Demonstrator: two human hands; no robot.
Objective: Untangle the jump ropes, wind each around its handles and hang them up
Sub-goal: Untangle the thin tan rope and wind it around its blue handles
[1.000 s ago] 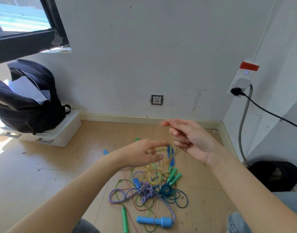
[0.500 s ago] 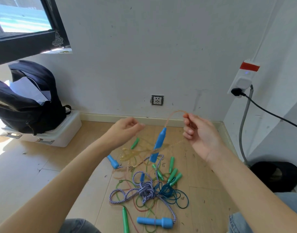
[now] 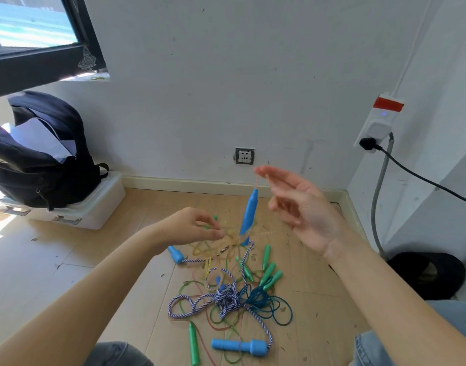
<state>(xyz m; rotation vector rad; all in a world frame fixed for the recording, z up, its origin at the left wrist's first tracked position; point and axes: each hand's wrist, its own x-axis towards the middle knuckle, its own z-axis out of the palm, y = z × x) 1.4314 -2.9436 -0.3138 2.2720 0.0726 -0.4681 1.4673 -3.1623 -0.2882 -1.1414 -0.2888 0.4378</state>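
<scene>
A tangle of jump ropes (image 3: 227, 299) lies on the wooden floor: a blue-and-white braided rope with thick blue handles (image 3: 239, 347), a teal rope (image 3: 268, 303), and thin green and red ropes with green handles (image 3: 269, 276). A translucent yellowish rope (image 3: 226, 240) is lifted out of the pile. Its slim blue handle (image 3: 249, 212) dangles almost upright from the cord at the fingertips of my right hand (image 3: 303, 207), whose other fingers are spread. My left hand (image 3: 192, 228) pinches the same rope's knotted loops lower down, to the left of the handle.
A dark backpack (image 3: 41, 157) sits on a white plastic box (image 3: 99, 210) at the left wall. There is a wall socket (image 3: 244, 155) straight ahead. On the right are a power strip (image 3: 379, 125) with a black cable and a black object (image 3: 427, 276) on the floor. My knees are at the bottom edge.
My right hand rose slightly and spread its fingers. My left hand dropped and moved right, to the yellowish loops. The slim blue handle swung more upright.
</scene>
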